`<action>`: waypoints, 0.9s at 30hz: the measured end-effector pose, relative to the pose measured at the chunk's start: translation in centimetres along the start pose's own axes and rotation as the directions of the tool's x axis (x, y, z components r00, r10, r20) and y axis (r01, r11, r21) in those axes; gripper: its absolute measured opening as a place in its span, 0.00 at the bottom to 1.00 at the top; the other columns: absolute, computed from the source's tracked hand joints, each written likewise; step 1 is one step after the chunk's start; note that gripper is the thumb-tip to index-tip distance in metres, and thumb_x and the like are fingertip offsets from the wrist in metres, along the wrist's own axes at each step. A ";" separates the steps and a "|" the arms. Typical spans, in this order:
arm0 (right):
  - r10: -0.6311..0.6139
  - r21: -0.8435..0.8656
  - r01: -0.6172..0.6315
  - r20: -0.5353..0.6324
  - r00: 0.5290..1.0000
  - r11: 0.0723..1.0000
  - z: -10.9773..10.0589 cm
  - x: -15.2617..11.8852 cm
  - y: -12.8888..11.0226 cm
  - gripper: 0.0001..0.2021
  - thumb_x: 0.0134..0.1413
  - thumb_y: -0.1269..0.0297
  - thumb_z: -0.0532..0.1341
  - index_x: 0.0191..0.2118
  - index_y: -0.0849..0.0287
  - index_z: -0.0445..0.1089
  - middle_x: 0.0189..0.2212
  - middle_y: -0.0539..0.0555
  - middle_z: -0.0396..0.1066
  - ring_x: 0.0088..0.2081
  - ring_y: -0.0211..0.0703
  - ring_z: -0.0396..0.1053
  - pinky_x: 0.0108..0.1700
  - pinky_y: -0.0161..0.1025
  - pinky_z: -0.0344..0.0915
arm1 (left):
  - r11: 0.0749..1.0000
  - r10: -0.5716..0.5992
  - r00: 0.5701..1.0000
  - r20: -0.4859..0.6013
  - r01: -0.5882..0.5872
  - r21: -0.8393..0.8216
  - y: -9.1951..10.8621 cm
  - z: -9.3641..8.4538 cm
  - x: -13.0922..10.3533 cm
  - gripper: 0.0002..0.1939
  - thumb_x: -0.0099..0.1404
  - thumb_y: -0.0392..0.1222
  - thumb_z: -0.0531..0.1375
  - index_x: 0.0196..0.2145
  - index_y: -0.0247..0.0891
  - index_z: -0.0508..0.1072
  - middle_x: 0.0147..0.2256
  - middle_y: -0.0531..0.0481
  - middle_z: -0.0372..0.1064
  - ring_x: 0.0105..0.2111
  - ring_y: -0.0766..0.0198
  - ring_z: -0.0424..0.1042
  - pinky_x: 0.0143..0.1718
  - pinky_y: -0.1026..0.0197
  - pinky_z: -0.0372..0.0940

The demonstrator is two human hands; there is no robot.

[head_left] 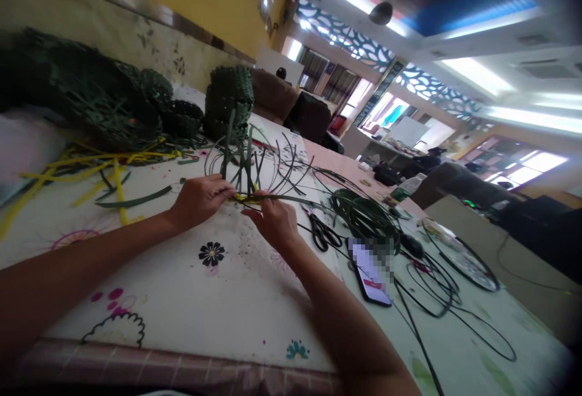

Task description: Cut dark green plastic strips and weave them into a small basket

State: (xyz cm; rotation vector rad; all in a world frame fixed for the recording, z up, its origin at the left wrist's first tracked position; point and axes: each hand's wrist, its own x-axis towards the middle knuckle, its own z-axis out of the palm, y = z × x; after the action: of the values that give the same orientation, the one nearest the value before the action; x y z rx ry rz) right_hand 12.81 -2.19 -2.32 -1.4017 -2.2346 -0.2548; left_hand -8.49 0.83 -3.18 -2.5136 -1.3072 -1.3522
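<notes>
On the flower-patterned tablecloth (pixel 182 299) stands a small half-woven piece of dark green strips (pixel 248 168), its loose ends fanning upward and outward. Some yellow (pixel 245 198) shows at its base, between my hands. My left hand (pixel 200 201) is closed at the left of the base, its fingertips pinching a green strip. At the right side, my right hand (pixel 276 220) is closed with thumb and fingers on a flat green strip (pixel 300 200) that runs off to the right. What lies under the fingertips is partly hidden.
Black-handled scissors (pixel 324 232), a coil of green strip (pixel 364 217) and a phone (pixel 370 278) lie to the right, with loose black cords (pixel 454 305) beyond. Dark woven baskets (pixel 228 99) stand along the wall. Yellow strips (pixel 118 184) are scattered at left.
</notes>
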 end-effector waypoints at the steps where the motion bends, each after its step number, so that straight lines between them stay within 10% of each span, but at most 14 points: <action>1: 0.007 -0.066 -0.005 0.035 0.999 0.998 0.0 0.0 0.0 0.15 0.64 0.52 0.62 0.48 0.57 0.74 0.35 0.59 0.79 0.33 0.47 0.73 0.33 0.37 0.58 | 0.999 -0.026 1.000 -0.011 0.026 -0.043 -0.1 -0.1 0.1 0.16 0.70 0.48 0.56 0.35 0.38 0.81 0.30 0.48 0.75 0.30 0.63 0.73 0.32 0.61 0.62; 19: 0.222 -0.277 -0.157 0.222 0.949 0.948 -1.5 0.6 -1.5 0.13 0.71 0.59 0.54 0.46 0.54 0.75 0.29 0.60 0.78 0.29 0.48 0.74 0.31 0.39 0.54 | 0.964 -0.007 0.996 0.088 0.030 -0.264 -0.6 -0.9 0.9 0.11 0.67 0.44 0.60 0.34 0.38 0.80 0.31 0.48 0.73 0.32 0.64 0.71 0.36 0.61 0.64; 27: -0.020 -0.365 0.000 -0.053 0.998 0.931 -1.5 0.2 -1.2 0.14 0.67 0.64 0.57 0.33 0.61 0.78 0.36 0.65 0.72 0.42 0.55 0.67 0.43 0.50 0.58 | 0.977 0.109 0.993 0.053 -0.097 -0.189 -1.2 -1.0 0.9 0.13 0.67 0.48 0.60 0.33 0.39 0.80 0.30 0.47 0.70 0.33 0.61 0.70 0.36 0.60 0.64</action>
State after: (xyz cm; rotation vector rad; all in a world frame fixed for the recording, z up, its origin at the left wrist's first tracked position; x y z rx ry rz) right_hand 12.09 -3.19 -0.76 -1.5446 -2.2266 -0.7377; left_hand -9.73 1.81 -2.39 -2.7232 -1.0886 -1.4472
